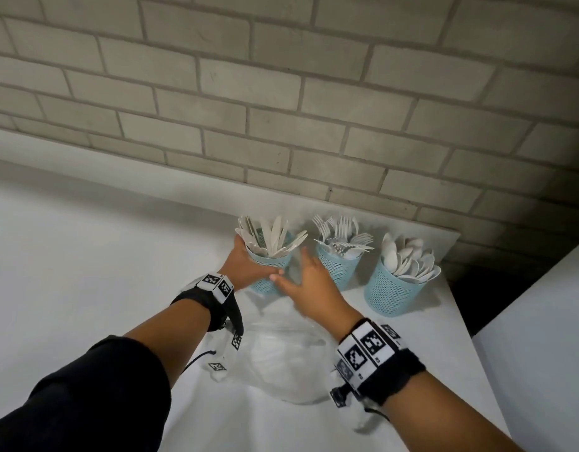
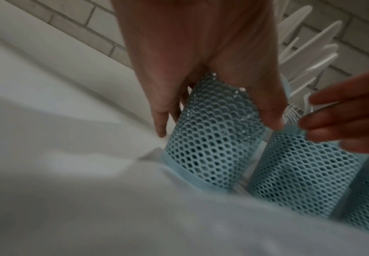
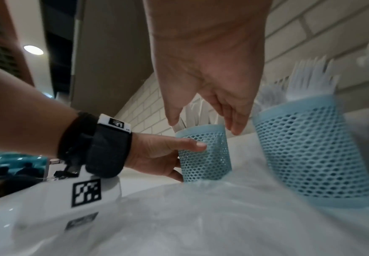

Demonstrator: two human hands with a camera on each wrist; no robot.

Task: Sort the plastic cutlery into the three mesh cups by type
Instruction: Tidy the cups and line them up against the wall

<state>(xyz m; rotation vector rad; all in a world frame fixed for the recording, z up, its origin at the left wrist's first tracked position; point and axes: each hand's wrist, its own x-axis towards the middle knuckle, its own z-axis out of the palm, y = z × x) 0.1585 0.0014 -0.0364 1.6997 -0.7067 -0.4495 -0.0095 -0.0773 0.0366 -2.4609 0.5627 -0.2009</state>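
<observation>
Three blue mesh cups stand in a row near the brick wall. The left cup (image 1: 275, 261) (image 2: 212, 138) (image 3: 205, 155) holds white knives (image 1: 275, 236). White forks (image 1: 341, 234) fill the middle cup (image 1: 338, 269) (image 3: 310, 155), and spoons (image 1: 408, 259) the right cup (image 1: 390, 291). My left hand (image 1: 245, 265) (image 3: 157, 152) grips the knife cup, thumb in front and fingers behind. My right hand (image 1: 311, 278) (image 3: 207, 78) hovers with relaxed fingers by that cup's rim, between it and the fork cup, holding nothing.
A crumpled clear plastic bag (image 1: 281, 360) (image 3: 179, 216) lies on the white table under my forearms. The brick wall (image 1: 281, 109) rises close behind the cups. The table's right edge (image 1: 461, 321) runs just past the spoon cup, with a white ledge (image 1: 542, 321) beyond a dark gap.
</observation>
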